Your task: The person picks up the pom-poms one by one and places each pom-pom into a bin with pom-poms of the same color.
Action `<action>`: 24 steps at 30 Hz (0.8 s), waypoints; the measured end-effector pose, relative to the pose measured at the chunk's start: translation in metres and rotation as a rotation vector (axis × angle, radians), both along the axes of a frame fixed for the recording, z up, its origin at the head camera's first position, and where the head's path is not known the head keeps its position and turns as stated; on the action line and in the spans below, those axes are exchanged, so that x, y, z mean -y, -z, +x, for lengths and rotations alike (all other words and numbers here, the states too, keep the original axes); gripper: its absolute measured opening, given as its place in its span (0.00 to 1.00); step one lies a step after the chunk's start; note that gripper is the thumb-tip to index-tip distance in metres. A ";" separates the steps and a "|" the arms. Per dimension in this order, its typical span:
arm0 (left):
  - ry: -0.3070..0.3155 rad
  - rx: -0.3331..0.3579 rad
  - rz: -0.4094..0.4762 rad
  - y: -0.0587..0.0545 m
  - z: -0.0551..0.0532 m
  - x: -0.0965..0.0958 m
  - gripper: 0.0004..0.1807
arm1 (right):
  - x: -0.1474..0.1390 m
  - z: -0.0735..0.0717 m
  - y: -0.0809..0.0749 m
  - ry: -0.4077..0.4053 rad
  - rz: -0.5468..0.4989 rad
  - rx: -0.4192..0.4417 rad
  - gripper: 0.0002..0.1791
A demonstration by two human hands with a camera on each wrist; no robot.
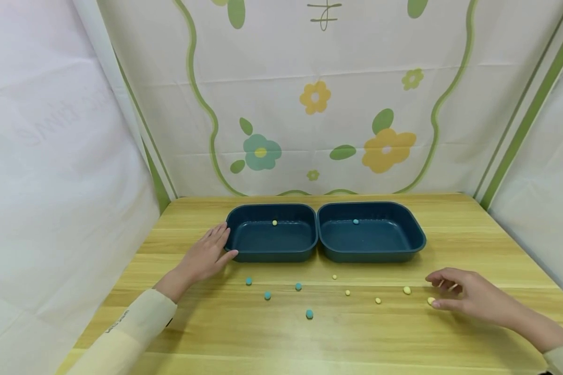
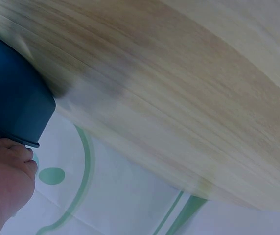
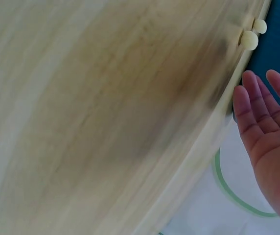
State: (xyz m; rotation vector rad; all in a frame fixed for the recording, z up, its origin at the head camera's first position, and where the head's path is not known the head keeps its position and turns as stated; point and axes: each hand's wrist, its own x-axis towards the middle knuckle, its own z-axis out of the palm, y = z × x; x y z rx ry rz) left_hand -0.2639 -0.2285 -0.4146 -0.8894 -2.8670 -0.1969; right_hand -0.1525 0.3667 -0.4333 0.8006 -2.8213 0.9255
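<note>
My left hand (image 1: 205, 256) rests against the left end of a dark blue tray (image 1: 272, 257), fingers on its rim and thumb at the front corner. One small yellow ball (image 1: 274, 223) lies inside that tray. Beside it stands a second blue tray (image 1: 370, 257) with one small blue ball (image 1: 355, 222) in it. Over the table at the right, my right hand (image 1: 474, 298) hovers with fingers loosely bent, its thumb by a yellow ball (image 1: 431, 301). In the right wrist view the palm (image 3: 277, 156) holds nothing, and two yellow balls (image 3: 249, 40) lie near the fingers.
Several blue balls (image 1: 267, 295) are scattered on the wooden table (image 1: 244, 338) in front of the left tray. Several yellow balls (image 1: 378, 300) lie to their right. A flowered white cloth (image 1: 281, 114) hangs behind the table, with white cloth walls at both sides.
</note>
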 end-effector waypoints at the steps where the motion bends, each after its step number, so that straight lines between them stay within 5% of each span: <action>1: 0.000 0.001 0.002 0.000 0.000 0.000 0.39 | 0.000 0.000 0.000 -0.005 -0.009 0.019 0.21; 10: -0.004 0.003 0.007 0.000 0.000 0.002 0.39 | 0.002 -0.004 0.005 -0.017 -0.057 0.193 0.21; 24: -0.020 0.041 0.003 -0.001 0.002 0.000 0.39 | 0.002 -0.006 0.012 -0.073 -0.109 0.237 0.20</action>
